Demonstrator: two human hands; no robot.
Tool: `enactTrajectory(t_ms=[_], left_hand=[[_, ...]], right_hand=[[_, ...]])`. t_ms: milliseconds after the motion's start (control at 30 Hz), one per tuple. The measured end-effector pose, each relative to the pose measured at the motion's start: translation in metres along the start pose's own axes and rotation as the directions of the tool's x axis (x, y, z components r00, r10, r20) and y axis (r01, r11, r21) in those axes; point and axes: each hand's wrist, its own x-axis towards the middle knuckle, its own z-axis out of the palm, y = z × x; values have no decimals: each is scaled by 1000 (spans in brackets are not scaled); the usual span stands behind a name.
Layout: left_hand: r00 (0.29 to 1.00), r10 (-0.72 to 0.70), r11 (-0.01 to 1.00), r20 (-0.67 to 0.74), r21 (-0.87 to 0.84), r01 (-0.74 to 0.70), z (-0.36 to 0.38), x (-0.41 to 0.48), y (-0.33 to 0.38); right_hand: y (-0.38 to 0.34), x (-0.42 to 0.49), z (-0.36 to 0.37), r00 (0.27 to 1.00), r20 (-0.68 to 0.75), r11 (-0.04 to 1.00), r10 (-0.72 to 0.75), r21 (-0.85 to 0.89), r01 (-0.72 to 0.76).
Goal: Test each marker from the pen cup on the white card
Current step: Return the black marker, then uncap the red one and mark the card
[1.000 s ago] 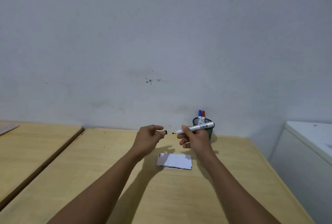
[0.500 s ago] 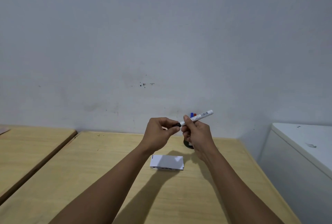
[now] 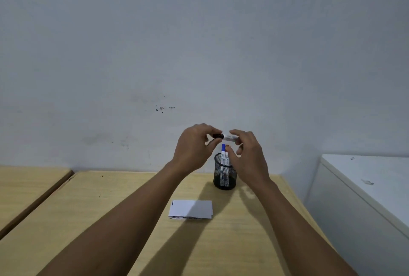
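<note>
Marker, black-capped: level, pinched between left hand at cap and right hand, directly above pen cup.

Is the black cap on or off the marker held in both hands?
On, or nearly: the black cap meets the marker barrel with no tip showing. Whether it is fully seated cannot be told.

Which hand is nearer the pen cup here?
Right. The right hand hovers just above the pen cup's rim, overlapping it in view; the left hand sits up and to its left.
</note>
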Motion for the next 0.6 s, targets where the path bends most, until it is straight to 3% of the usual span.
enactTrajectory(t_ms=[100, 167, 367, 467, 600], left_hand=[[998, 44, 998, 51, -50, -41, 10, 19, 10], [997, 4, 999, 78, -44, 0, 21, 28, 6], [918, -180, 965, 353, 246, 95, 68, 36, -28], [872, -245, 944, 424, 311, 114, 93, 39, -41], [826, -291, 937, 483, 319, 144, 116, 40, -54]], right_hand=[[10, 15, 1, 998, -56, 999, -25, 24, 27], [21, 28, 4, 996, -72, 994, 48, 105, -40], [57, 45, 16, 967, -17, 943, 254, 225, -244], [68, 42, 21, 972, 39, 954, 233, 184, -236], [84, 42, 33, 960, 159, 973, 229, -11, -231]])
